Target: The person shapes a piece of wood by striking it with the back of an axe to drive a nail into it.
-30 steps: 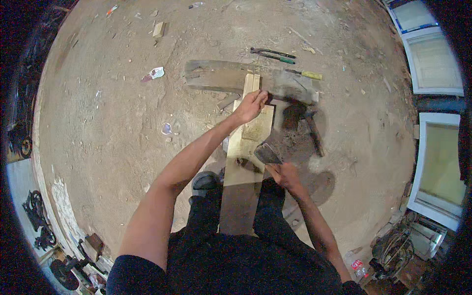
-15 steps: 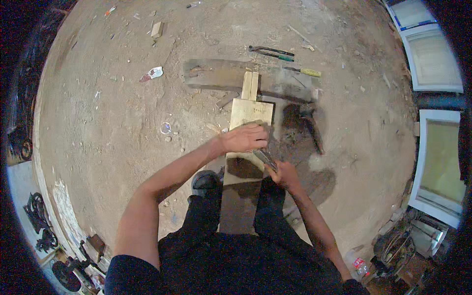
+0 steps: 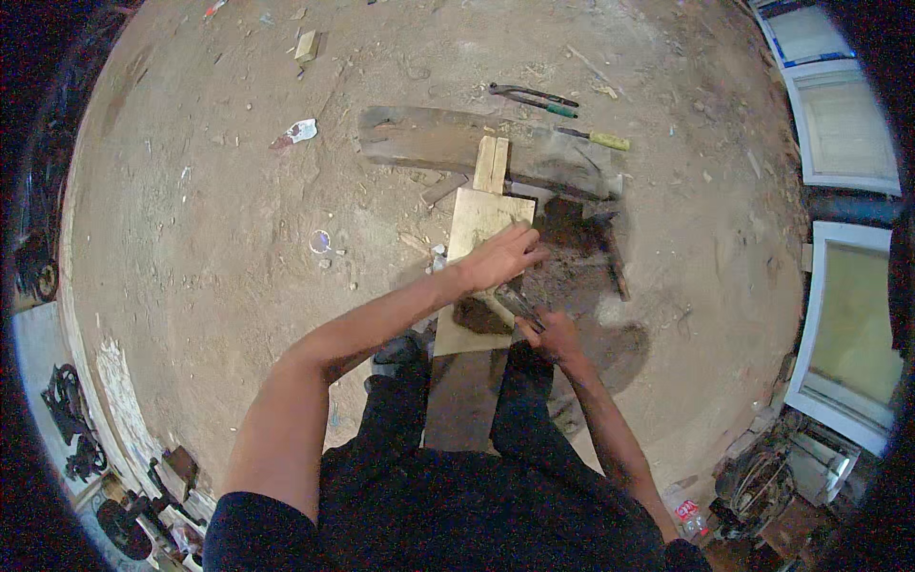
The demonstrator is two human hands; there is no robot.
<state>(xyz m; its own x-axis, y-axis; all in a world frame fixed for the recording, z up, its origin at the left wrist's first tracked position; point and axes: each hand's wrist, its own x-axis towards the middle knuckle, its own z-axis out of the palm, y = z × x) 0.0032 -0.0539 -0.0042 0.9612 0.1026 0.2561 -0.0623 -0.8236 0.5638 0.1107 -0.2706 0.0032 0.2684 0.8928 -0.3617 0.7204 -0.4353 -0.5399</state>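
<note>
A pale wooden board [image 3: 469, 212] lies lengthwise in front of me, a narrower pale wood piece [image 3: 491, 164] at its far end. Across the board's middle rests my left hand [image 3: 500, 257], its fingers somewhat spread and reaching over the right edge. Just nearer and to the right, my right hand [image 3: 553, 338] is closed round a dark metal tool [image 3: 518, 305]. The tool slants toward the board's right edge; its exact kind is unclear. Under the near part runs a darker plank [image 3: 464, 400] between my legs.
Beyond the board lies a thick weathered beam [image 3: 419, 136], with pincers [image 3: 534, 98] and a yellow-handled tool [image 3: 607, 141] nearby. A hammer-like tool [image 3: 615, 257] sits on the dirt floor to the right. White-framed panels [image 3: 848, 324] stand at the right side.
My left hand has shifted slightly right over the board, and its fingers have spread and lifted a little. My right hand keeps the tool at nearly the same place. The view has shifted slightly.
</note>
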